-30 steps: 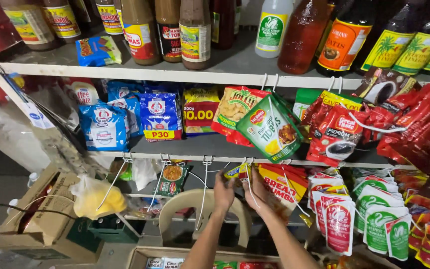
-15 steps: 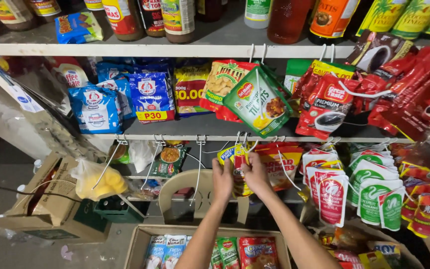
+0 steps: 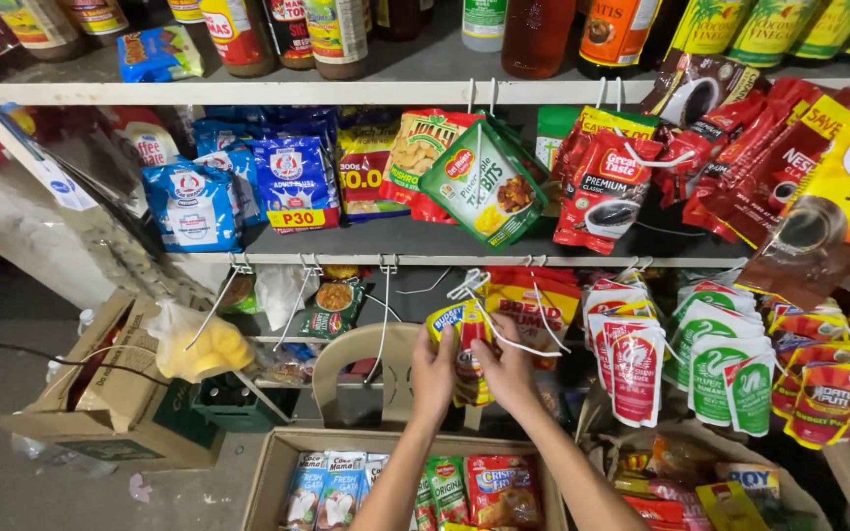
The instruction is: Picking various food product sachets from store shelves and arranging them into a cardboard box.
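Note:
Both my hands are raised to a bunch of yellow and red sachets [image 3: 461, 339] that hangs from a white wire hook [image 3: 471, 287] under the grey shelf edge [image 3: 425, 260]. My left hand [image 3: 433, 374] grips the left side of the bunch. My right hand [image 3: 504, 369] holds its right side, fingers curled around the packets. More yellow and red packs [image 3: 535, 305] hang just behind, to the right.
Red and green sauce pouches [image 3: 700, 359] hang to the right. Blue powder bags [image 3: 248, 192], a green pouch [image 3: 484, 182] and red coffee packs [image 3: 607, 187] fill the shelf above. Below stand a beige plastic chair [image 3: 361, 369], an open carton of packets [image 3: 415, 487] and a cardboard box [image 3: 110, 393].
The view has tilted down and the hands sit slightly lower on the sachet bunch. The carton of packets below has come more into view.

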